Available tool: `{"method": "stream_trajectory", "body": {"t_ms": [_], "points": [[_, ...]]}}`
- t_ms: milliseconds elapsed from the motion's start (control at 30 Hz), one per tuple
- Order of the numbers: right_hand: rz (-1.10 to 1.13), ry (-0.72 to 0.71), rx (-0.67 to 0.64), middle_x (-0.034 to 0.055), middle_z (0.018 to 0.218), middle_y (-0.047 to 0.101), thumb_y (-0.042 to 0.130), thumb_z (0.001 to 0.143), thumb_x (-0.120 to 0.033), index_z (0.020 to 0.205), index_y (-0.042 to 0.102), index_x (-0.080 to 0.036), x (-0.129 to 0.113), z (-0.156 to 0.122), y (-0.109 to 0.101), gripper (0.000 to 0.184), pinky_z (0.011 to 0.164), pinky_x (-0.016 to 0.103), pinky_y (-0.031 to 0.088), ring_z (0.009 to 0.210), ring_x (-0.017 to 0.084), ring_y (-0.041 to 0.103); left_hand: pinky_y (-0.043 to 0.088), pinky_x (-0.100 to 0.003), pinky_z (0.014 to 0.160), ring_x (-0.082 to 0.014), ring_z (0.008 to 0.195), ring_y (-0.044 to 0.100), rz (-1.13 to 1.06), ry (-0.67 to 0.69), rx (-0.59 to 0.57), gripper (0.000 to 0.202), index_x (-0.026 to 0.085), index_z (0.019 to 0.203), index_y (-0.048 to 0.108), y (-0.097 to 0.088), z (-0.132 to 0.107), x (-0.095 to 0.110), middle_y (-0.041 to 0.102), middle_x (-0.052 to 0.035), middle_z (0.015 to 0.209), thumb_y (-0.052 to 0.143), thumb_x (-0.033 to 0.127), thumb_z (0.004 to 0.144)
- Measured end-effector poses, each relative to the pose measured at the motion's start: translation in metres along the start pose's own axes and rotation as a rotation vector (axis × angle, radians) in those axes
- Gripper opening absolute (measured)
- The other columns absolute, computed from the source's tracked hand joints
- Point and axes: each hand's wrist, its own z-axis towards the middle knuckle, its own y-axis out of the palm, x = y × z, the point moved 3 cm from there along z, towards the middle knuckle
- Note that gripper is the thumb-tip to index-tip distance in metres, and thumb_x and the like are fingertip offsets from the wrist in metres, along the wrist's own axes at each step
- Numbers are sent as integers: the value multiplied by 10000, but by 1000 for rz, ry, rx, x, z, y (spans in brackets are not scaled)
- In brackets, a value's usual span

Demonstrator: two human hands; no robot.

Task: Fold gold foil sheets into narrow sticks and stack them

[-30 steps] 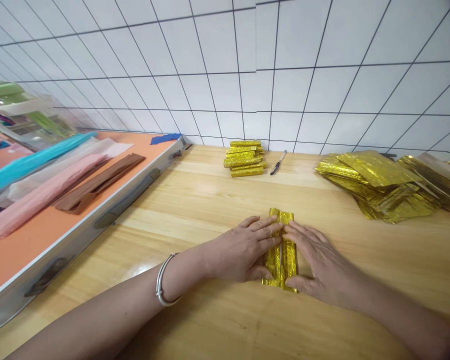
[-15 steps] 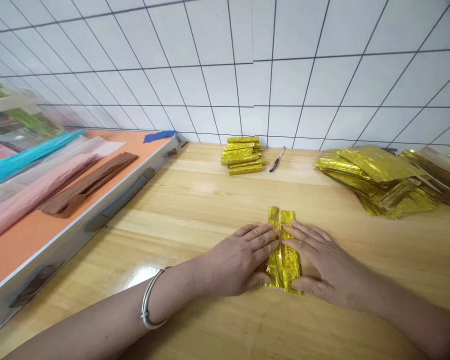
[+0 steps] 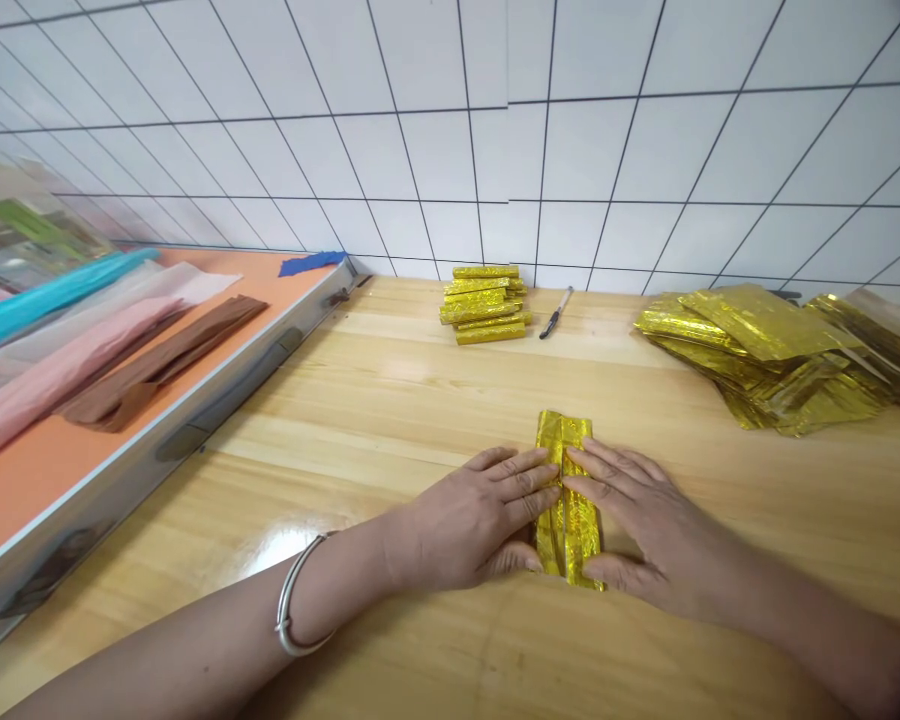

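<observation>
A shiny gold foil sheet (image 3: 566, 535) lies on the wooden table, with its two sides folded in to meet along a seam down the middle. My left hand (image 3: 484, 515) rests flat on the left fold, fingers stretched out towards the seam. From the other side my right hand (image 3: 641, 520) presses on the right fold with its fingers spread and its thumb near the lower corner. The fingers of both hands cover part of the foil. Around my left wrist sits a silver bangle (image 3: 289, 600).
Small gold foil rolls (image 3: 484, 305) are stacked near the tiled wall (image 3: 435, 150), beside a pen (image 3: 556, 313). Loose gold foil sheets (image 3: 765, 350) pile up at the right. On the left, a raised orange board (image 3: 217, 370) holds brown paper (image 3: 172, 360), pink paper (image 3: 82, 365) and blue paper (image 3: 67, 290).
The pale gap between the two folds has narrowed, and the folded edges now lie closer together. Both hands stay nearly in place. The view has shifted slightly.
</observation>
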Motion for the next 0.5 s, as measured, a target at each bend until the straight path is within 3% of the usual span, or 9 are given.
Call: {"method": "stream_trajectory", "body": {"t_ms": [500], "points": [[53, 59, -26, 130, 1454, 318, 495, 806, -562, 1365, 392, -170, 1, 2, 1, 691, 1068, 520, 244, 1352, 290, 227, 230, -423, 1090, -249, 1320, 327, -2, 22, 52, 560, 150, 1356, 372, -4, -1, 3, 421, -90, 1390, 357, 487, 910]]}}
